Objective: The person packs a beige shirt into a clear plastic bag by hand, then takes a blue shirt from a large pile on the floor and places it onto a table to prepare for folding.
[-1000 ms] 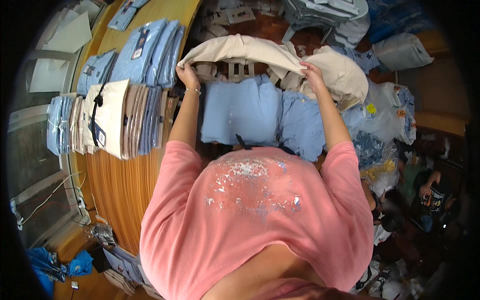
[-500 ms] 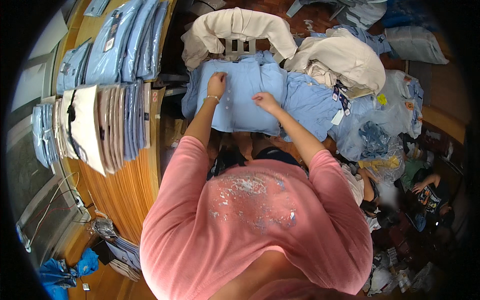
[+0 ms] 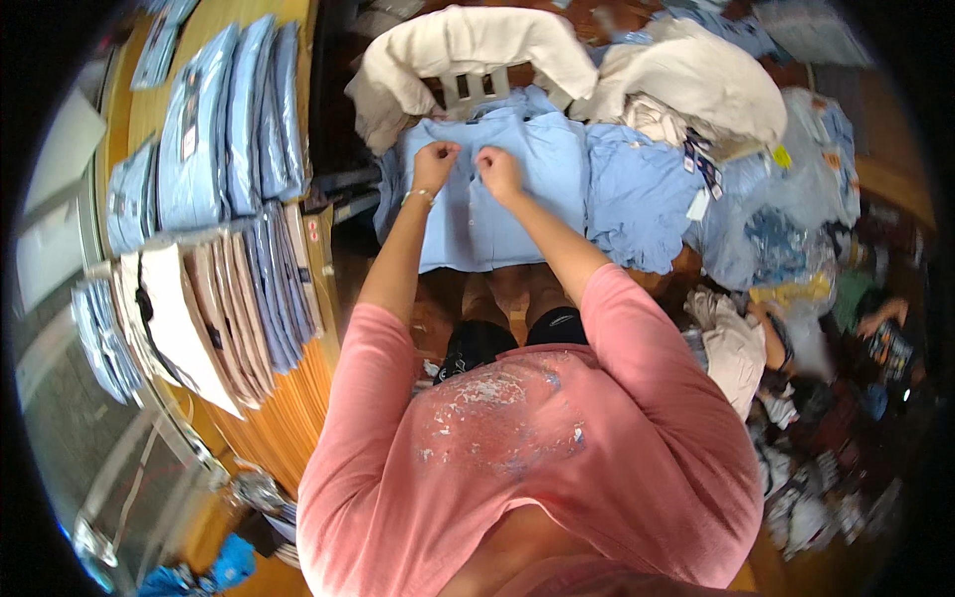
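Observation:
A light blue shirt (image 3: 537, 209) lies spread out in front of me, its button front running down the middle. My left hand (image 3: 434, 167) is on the upper left of that front, fingers closed in a pinch on the cloth. Just across the front opening, my right hand (image 3: 498, 175) has its fingers curled and closed at the shirt's other edge. The two hands are close together but apart. The fingertips are small in view, and the exact bit of cloth in them is hard to see.
Cream garments (image 3: 477, 35) drape over a chair back beyond the shirt; another cream heap (image 3: 706, 90) lies right. Beside it are a crumpled blue shirt (image 3: 642, 194) with tags and clear plastic bags (image 3: 776, 234). Bagged shirts (image 3: 199, 129) stack at left. Other people sit lower right.
My right hand has moved left and up over the shirt, toward my left hand. The left hand stays near the same spot, its fingers turned more inward. The whole view has shifted slightly.

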Available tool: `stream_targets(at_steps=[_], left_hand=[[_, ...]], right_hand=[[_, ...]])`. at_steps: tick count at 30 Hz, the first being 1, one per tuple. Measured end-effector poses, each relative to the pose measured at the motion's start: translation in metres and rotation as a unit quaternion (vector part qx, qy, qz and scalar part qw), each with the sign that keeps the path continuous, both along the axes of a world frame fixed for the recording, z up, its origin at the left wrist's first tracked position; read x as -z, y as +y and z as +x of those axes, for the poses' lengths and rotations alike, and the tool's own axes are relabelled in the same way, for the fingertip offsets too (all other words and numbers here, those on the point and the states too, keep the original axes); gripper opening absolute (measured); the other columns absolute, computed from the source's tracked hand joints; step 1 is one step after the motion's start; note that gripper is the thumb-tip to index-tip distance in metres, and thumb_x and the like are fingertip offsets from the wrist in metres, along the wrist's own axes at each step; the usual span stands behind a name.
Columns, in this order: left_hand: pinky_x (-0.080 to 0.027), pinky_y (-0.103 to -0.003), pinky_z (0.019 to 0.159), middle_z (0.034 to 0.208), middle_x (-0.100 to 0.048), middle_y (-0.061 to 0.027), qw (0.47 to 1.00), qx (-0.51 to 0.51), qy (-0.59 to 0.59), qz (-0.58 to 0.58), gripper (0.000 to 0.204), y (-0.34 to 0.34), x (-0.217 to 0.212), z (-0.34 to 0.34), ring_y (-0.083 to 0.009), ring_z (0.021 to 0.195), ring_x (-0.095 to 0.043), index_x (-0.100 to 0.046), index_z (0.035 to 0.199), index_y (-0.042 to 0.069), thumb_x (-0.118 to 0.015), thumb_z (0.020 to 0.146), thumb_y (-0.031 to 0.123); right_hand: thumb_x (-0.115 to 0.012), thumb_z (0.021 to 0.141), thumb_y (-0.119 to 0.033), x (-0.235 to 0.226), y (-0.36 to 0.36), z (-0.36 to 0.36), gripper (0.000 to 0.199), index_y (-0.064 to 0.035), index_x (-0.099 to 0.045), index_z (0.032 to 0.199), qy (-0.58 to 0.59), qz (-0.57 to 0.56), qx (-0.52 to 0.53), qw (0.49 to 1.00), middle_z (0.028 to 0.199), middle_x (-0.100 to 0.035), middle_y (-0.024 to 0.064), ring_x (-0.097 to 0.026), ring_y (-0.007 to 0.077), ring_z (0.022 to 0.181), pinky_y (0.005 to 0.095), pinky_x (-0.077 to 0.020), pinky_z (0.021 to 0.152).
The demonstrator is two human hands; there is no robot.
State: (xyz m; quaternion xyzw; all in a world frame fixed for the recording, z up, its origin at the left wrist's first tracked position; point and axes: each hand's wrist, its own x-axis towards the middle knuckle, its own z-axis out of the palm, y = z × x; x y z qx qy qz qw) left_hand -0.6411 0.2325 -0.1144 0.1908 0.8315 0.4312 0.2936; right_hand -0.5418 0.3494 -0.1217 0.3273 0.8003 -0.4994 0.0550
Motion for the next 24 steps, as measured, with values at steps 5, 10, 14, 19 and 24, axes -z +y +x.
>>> stream_targets(at_steps=[5, 10, 14, 19, 24], left_hand=[[-0.046, -0.028, 0.063, 0.079, -0.063, -0.0135, 0.990, 0.122, 0.067, 0.031, 0.019, -0.012, -0.035, 0.007, -0.0199, 0.068, -0.059, -0.066, 0.088, 0.003, -0.055, 0.072, 0.000], [-0.047, -0.035, 0.065, 0.083, -0.062, -0.0142, 0.946, 0.199, 0.254, -0.030, 0.013, -0.033, -0.058, 0.008, -0.0299, 0.073, -0.059, -0.064, 0.085, 0.003, -0.061, 0.072, 0.005], [-0.043, -0.039, 0.072, 0.083, -0.057, -0.0152, 0.886, 0.256, 0.384, -0.043, 0.007, -0.030, -0.106, 0.031, -0.0327, 0.079, -0.054, -0.061, 0.079, 0.002, -0.057, 0.077, 0.007], [-0.042, -0.040, 0.072, 0.082, -0.057, -0.0165, 0.947, 0.248, 0.206, 0.008, 0.006, -0.052, -0.117, 0.056, -0.0330, 0.079, -0.054, -0.057, 0.083, 0.001, -0.053, 0.079, 0.003], [-0.042, -0.039, 0.073, 0.083, -0.057, -0.0174, 0.924, 0.288, 0.239, 0.078, 0.008, -0.058, -0.179, 0.099, -0.0339, 0.080, -0.054, -0.056, 0.086, -0.001, -0.050, 0.082, 0.002]], right_hand=[[-0.063, 0.071, -0.025, 0.019, -0.023, 0.015, 0.028, -0.0038, -0.057, 0.088, 0.059, 0.061, 0.148, 0.985, 0.093, -0.059, 0.0174, -0.058, 0.0315, 0.090, 0.0401, -0.0470, 0.072], [-0.062, 0.074, -0.028, -0.011, -0.032, -0.013, 0.027, -0.0036, -0.060, 0.084, -0.123, 0.140, 0.194, 0.963, 0.087, -0.062, 0.0150, -0.060, 0.0308, 0.087, 0.0406, -0.0484, 0.077], [-0.052, 0.079, -0.020, 0.017, -0.025, -0.004, 0.019, -0.0050, -0.061, 0.088, -0.141, 0.140, 0.115, 0.973, 0.088, -0.062, 0.0153, -0.061, 0.0303, 0.084, 0.0411, -0.0489, 0.075], [-0.055, 0.081, -0.015, -0.016, -0.051, 0.049, 0.011, -0.0050, -0.052, 0.081, 0.144, -0.021, 0.250, 0.957, 0.071, -0.054, 0.0102, -0.054, 0.0228, 0.064, 0.0347, -0.0432, 0.060], [-0.050, 0.089, -0.020, -0.078, -0.061, 0.109, 0.012, -0.0092, -0.046, 0.091, 0.324, -0.289, 0.303, 0.848, 0.077, -0.045, -0.0024, -0.046, 0.0085, 0.073, 0.0273, -0.0416, 0.063]])
